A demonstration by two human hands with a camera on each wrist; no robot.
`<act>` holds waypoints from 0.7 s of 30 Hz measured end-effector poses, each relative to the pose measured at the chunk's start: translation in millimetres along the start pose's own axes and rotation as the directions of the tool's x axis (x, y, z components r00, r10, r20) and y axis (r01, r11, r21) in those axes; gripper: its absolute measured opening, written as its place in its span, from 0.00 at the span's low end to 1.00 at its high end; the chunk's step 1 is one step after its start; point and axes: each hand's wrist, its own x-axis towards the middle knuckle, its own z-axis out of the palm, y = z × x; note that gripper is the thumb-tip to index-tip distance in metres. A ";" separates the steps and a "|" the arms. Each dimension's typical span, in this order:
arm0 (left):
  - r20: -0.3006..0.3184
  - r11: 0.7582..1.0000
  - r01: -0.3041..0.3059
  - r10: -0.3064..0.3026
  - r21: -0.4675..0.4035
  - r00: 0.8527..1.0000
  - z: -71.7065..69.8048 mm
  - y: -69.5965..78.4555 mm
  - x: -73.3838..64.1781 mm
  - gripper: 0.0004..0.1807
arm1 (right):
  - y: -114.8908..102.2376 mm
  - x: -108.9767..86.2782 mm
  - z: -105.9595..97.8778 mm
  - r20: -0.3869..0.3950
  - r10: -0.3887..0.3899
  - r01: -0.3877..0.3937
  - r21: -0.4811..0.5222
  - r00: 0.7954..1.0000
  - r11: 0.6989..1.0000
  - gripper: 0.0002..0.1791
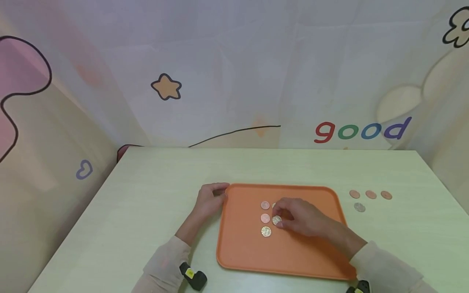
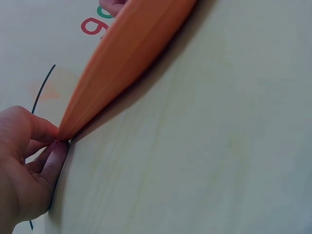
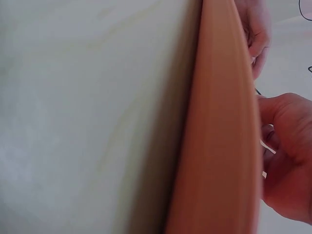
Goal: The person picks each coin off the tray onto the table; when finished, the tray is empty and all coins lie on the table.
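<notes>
An orange tray (image 1: pixel 242 252) lies on the table, and my left hand (image 1: pixel 211 199) pinches its far left corner between thumb and fingers. In the left wrist view, that hand (image 2: pixel 27 161) meets the tray's corner at the fingertips. My right hand (image 1: pixel 302 215) is over the middle of the tray, thumb and index finger around a gold coin (image 1: pixel 276 220). Left of it, a column holds two copper coins (image 1: pixel 265 218) and a gold coin (image 1: pixel 266 231). Another gold coin (image 1: pixel 274 205) is mostly hidden by the right fingers. The tray wall hides the right fingertips in the right wrist view.
Right of the tray, three copper coins (image 1: pixel 371 194) lie in a row on the table (image 1: pixel 154 179), with a silver coin (image 1: pixel 360 207) just in front. A printed cloth backdrop (image 1: pixel 234 81) rises behind the table's far edge.
</notes>
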 end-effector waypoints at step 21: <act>-0.003 1.000 0.006 -0.006 0.001 1.000 0.1 0.3 1.4 0.18 | 9.4 0.5 -2.3 0.053 -0.010 0.004 0.126 0.999 0.992 0.14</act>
